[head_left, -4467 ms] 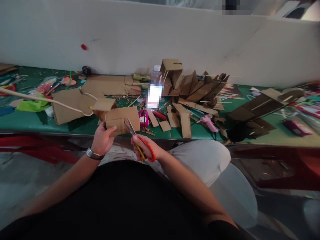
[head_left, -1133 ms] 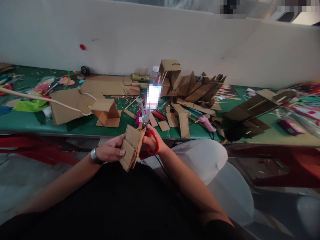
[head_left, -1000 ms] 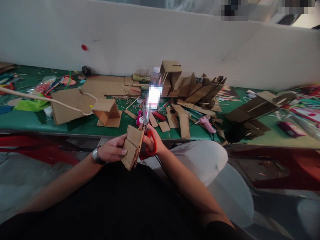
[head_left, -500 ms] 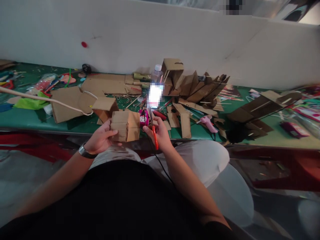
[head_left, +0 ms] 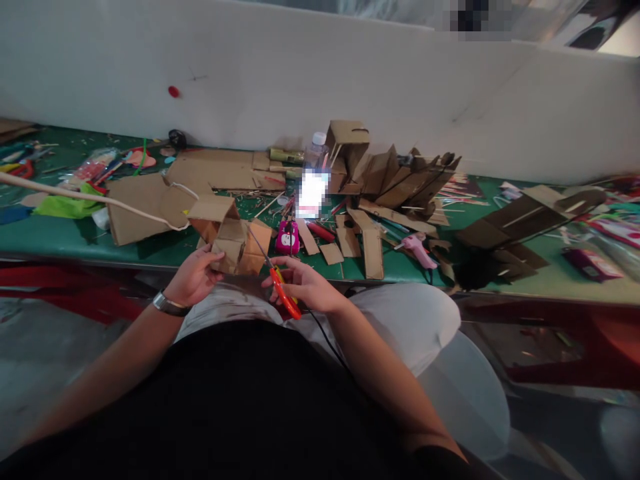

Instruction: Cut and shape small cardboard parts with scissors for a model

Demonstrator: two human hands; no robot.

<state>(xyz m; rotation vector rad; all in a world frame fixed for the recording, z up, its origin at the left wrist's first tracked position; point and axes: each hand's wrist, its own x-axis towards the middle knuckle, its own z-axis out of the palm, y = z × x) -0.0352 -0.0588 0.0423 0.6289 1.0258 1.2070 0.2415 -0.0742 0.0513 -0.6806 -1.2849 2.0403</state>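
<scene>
My left hand [head_left: 197, 273] is closed on the left side of a folded cardboard piece [head_left: 231, 248], which is tilted near the table's front edge. In my right hand [head_left: 305, 283] is a pair of scissors [head_left: 285, 293] with red and yellow handles. Their blades point up and left across the right part of the cardboard; whether they touch it I cannot tell. Just beyond my right hand lies a small magenta object with a white printed figure [head_left: 287, 238], a dark cable running by it. Behind the held cardboard stands a folded cardboard box [head_left: 214, 208].
Flat cardboard sheets [head_left: 220, 170] and scraps cover the green table [head_left: 150, 250]. A capped bottle [head_left: 316, 157] stands behind a bright phone-like screen [head_left: 313, 192]. To the right lie a pink glue gun [head_left: 419, 250] and a cardboard construction [head_left: 520, 223]. A white wall [head_left: 300, 73] rises behind.
The scissors have swung from upright to pointing up and left over the cardboard. My right hand has moved slightly left and down. The held cardboard has turned and tilted.
</scene>
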